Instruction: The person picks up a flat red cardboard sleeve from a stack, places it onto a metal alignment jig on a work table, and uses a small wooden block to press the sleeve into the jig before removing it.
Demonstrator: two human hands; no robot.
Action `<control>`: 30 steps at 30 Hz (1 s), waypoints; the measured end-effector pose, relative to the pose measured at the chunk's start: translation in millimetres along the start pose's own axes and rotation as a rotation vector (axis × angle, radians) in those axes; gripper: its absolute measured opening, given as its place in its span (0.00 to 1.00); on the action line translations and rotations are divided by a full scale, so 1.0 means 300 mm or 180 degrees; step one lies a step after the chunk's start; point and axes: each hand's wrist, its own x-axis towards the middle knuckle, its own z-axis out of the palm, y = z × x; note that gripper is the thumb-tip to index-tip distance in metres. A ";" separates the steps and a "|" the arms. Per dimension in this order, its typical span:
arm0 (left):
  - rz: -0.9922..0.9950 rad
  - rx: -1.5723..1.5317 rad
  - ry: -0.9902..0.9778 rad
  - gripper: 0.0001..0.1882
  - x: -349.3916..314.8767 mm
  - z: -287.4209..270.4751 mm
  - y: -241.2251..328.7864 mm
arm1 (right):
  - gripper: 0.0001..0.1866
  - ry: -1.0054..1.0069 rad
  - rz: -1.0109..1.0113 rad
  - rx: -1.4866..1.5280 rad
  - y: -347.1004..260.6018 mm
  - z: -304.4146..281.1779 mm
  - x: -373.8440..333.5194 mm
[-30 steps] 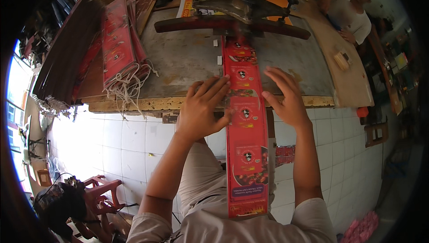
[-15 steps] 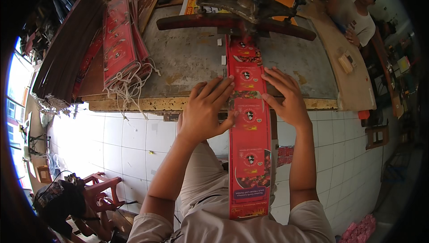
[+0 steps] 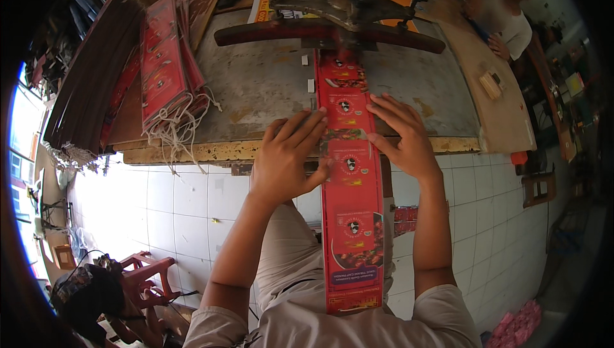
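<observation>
Long, flat, glossy red printed strip; long axis near-to-far, overhanging front edge of worn grey-topped desk; left hand, right hand at opposite long edges, fingers extended, unclenched; neither clearly nearer.

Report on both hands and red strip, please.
Left hand at left edge of strip; right hand at right edge. Strip overhangs table. Press hides far end.

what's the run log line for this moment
left hand: left edge of red strip; right hand: its right edge; strip: far end under dark bar; corded sheets: left on table
</observation>
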 end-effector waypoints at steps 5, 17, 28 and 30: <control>0.0026 0.0008 0.0017 0.35 0.006 0.000 0.009 | 0.31 0.0019 -0.0058 0.0010 0.004 0.000 -0.004; -0.0017 -0.0019 0.0058 0.34 0.002 0.011 0.018 | 0.26 0.1561 0.1087 -0.2128 0.913 -0.455 -0.116; 0.0021 -0.0105 0.0110 0.34 -0.001 0.007 0.028 | 0.22 0.1161 0.1144 -0.1162 0.918 -0.537 -0.222; -0.0033 -0.0019 0.0118 0.34 -0.023 -0.015 0.015 | 0.20 0.1147 0.1012 -0.0193 0.670 -0.440 -0.192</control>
